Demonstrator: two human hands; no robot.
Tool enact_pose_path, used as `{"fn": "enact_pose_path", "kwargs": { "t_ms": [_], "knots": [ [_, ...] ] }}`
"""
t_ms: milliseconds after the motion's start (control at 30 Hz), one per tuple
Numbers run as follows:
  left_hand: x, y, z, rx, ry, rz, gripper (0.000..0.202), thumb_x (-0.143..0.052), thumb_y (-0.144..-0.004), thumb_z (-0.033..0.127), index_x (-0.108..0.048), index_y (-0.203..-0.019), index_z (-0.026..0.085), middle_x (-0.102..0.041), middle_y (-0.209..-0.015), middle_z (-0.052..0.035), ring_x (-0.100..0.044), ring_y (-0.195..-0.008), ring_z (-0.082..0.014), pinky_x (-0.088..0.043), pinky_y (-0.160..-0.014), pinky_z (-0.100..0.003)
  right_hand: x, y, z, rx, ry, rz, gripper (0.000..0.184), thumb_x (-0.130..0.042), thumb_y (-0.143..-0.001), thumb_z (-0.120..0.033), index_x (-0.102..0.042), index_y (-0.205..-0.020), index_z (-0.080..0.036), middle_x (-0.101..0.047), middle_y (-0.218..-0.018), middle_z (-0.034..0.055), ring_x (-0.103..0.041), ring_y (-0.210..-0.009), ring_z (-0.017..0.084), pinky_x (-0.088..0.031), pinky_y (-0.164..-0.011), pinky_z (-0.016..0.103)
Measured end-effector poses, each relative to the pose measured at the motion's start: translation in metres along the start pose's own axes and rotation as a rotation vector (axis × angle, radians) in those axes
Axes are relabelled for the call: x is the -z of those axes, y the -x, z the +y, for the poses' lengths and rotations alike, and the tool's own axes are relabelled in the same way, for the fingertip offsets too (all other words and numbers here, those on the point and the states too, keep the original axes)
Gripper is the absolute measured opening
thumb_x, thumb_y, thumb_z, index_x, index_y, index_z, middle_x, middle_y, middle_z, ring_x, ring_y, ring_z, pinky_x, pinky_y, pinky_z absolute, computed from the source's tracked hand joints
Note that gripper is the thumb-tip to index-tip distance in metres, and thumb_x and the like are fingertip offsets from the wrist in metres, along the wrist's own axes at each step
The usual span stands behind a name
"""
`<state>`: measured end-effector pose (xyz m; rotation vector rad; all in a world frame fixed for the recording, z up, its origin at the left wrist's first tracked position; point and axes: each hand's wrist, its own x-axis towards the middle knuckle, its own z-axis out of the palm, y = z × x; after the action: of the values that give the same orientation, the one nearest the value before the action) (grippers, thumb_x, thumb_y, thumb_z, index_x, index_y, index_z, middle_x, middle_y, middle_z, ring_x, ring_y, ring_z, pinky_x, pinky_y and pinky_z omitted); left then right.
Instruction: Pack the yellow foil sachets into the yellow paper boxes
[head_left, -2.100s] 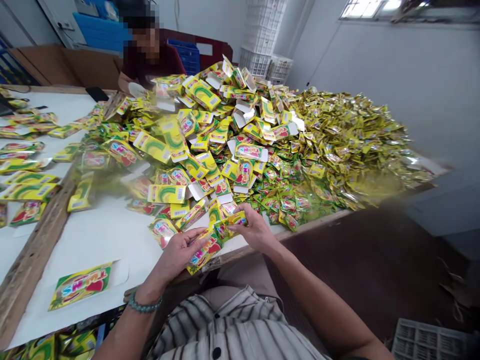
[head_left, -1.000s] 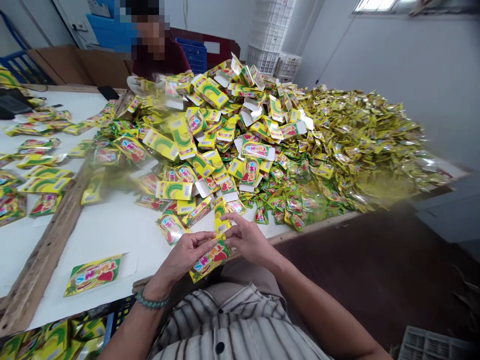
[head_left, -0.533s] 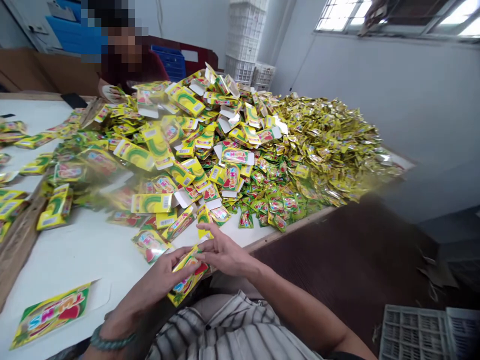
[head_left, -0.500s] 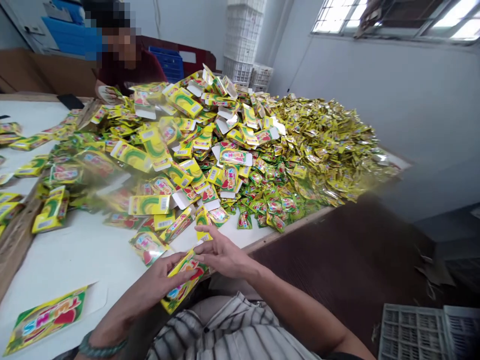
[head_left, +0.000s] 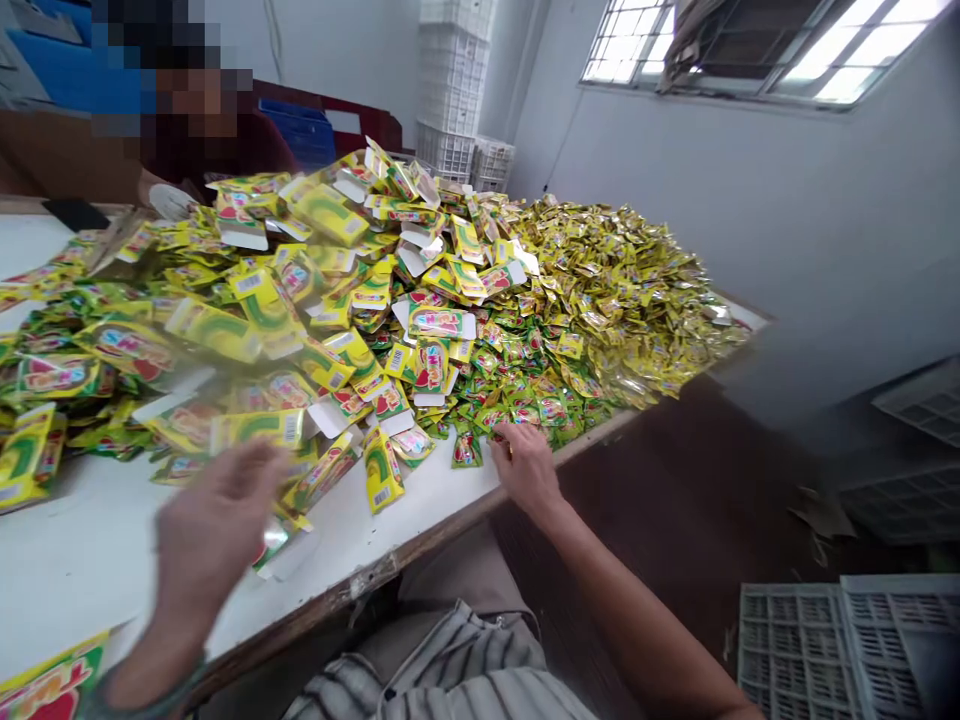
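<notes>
Your right hand (head_left: 525,465), just right of centre, has fingers curled at the near edge of the green sachets (head_left: 536,385); can't tell if one's gripped. Your left hand (head_left: 217,525) (blurred, grip unclear) is lower left, near yellow boxes (head_left: 330,367) heaped centre-left.

The white table (head_left: 82,555) is seen from a head above its near edge (head_left: 373,575). The camera is pointed forward and down, close by.
</notes>
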<state>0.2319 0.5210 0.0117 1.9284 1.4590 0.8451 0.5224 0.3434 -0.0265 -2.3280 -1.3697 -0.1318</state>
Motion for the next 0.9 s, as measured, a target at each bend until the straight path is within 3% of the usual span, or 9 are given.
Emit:
{"fn": "enact_pose_path", "kwargs": {
  "t_ms": [133, 200, 300, 367, 500, 567, 700, 800, 900],
  "knots": [
    [-0.077, 0.027, 0.045, -0.106, 0.047, -0.37, 0.038, -0.056, -0.077, 0.049, -0.069, -0.1, 0.021, -0.074, -0.082, -0.0035, -0.069, -0.072, -0.0211, -0.052, -0.068, -0.029, 0.009, 0.011, 0.027, -0.111, 0.23, -0.026, 0.034, -0.065, -0.074, -0.019, -0.066, -0.107, -0.017, -0.059, -0.123, 0.0158, -0.047, -0.114, 0.035, -0.039, -0.094, 0.046],
    [-0.1, 0.03, 0.061, -0.204, 0.025, -0.464, 0.035, -0.055, -0.08, 0.044, -0.069, -0.102, 0.02, -0.074, -0.083, -0.0043, -0.068, -0.07, -0.0214, -0.05, -0.068, -0.03, 0.005, 0.013, 0.04, -0.122, 0.156, -0.026, 0.032, -0.058, -0.078, -0.014, -0.065, -0.109, -0.016, -0.06, -0.121, 0.0162, -0.052, -0.108, 0.031, -0.041, -0.092, 0.043],
    [-0.114, 0.029, 0.072, -0.243, 0.078, -0.535, 0.033, -0.053, -0.083, 0.043, -0.069, -0.099, 0.018, -0.074, -0.087, -0.0069, -0.068, -0.074, -0.023, -0.05, -0.073, -0.034, 0.0, 0.015, 0.044, -0.12, -0.128, 0.061, 0.028, -0.046, -0.088, -0.019, -0.065, -0.107, -0.016, -0.065, -0.107, 0.0128, -0.058, -0.097, 0.024, -0.044, -0.089, 0.036],
    [-0.117, 0.03, 0.072, -0.181, 0.167, -0.53, 0.039, -0.055, -0.082, 0.047, -0.068, -0.102, 0.017, -0.074, -0.091, -0.0091, -0.068, -0.076, -0.0235, -0.051, -0.074, -0.035, -0.001, 0.017, 0.033, -0.164, -0.399, 0.04, 0.027, -0.046, -0.091, -0.029, -0.066, -0.105, -0.017, -0.067, -0.095, 0.0087, -0.06, -0.088, 0.022, -0.046, -0.081, 0.032],
    [-0.116, 0.035, 0.062, -0.014, 0.506, -0.595, 0.062, -0.07, -0.068, 0.048, -0.061, -0.119, 0.015, -0.07, -0.109, -0.0133, -0.067, -0.09, -0.0245, -0.053, -0.081, -0.037, -0.006, 0.014, -0.007, -0.155, -0.984, -0.287, 0.029, -0.05, -0.09, -0.043, -0.066, -0.101, -0.021, -0.065, -0.084, 0.0026, -0.059, -0.08, 0.018, -0.048, -0.074, 0.028],
    [-0.114, 0.036, 0.055, 0.052, 0.624, -0.672, 0.055, -0.073, -0.066, 0.045, -0.065, -0.11, 0.014, -0.072, -0.097, -0.0111, -0.067, -0.086, -0.0234, -0.054, -0.078, -0.035, -0.013, 0.01, -0.026, -0.124, -1.12, -0.379, 0.028, -0.053, -0.088, -0.044, -0.067, -0.096, -0.021, -0.065, -0.085, 0.0021, -0.058, -0.081, 0.018, -0.048, -0.074, 0.027],
    [-0.104, 0.037, 0.041, 0.211, 0.617, -0.585, 0.036, -0.077, -0.062, 0.044, -0.065, -0.081, 0.015, -0.066, -0.064, -0.0014, -0.062, -0.057, -0.0172, -0.053, -0.056, -0.029, -0.031, 0.002, -0.042, -0.175, -0.984, -0.385, 0.028, -0.063, -0.079, -0.04, -0.067, -0.098, -0.02, -0.065, -0.081, 0.0004, -0.057, -0.071, 0.016, -0.046, -0.065, 0.025],
    [-0.09, 0.038, 0.034, 0.26, 0.705, -0.466, 0.034, -0.081, -0.059, 0.039, -0.06, -0.075, 0.017, -0.064, -0.062, 0.0015, -0.061, -0.056, -0.0147, -0.052, -0.054, -0.025, -0.038, -0.001, -0.036, -0.143, -0.822, -0.403, 0.034, -0.065, -0.073, -0.025, -0.068, -0.106, -0.022, -0.069, -0.085, 0.0, -0.061, -0.076, 0.018, -0.048, -0.071, 0.027],
    [-0.076, 0.042, 0.031, 0.359, 0.93, -0.458, 0.033, -0.082, -0.061, 0.034, -0.058, -0.078, 0.018, -0.066, -0.066, 0.0022, -0.062, -0.059, -0.0121, -0.051, -0.056, -0.021, -0.038, 0.0, -0.03, -0.139, -0.703, -0.336, 0.029, -0.063, -0.07, -0.018, -0.072, -0.097, -0.023, -0.072, -0.091, 0.002, -0.064, -0.088, 0.022, -0.048, -0.08, 0.031]
  ]
}}
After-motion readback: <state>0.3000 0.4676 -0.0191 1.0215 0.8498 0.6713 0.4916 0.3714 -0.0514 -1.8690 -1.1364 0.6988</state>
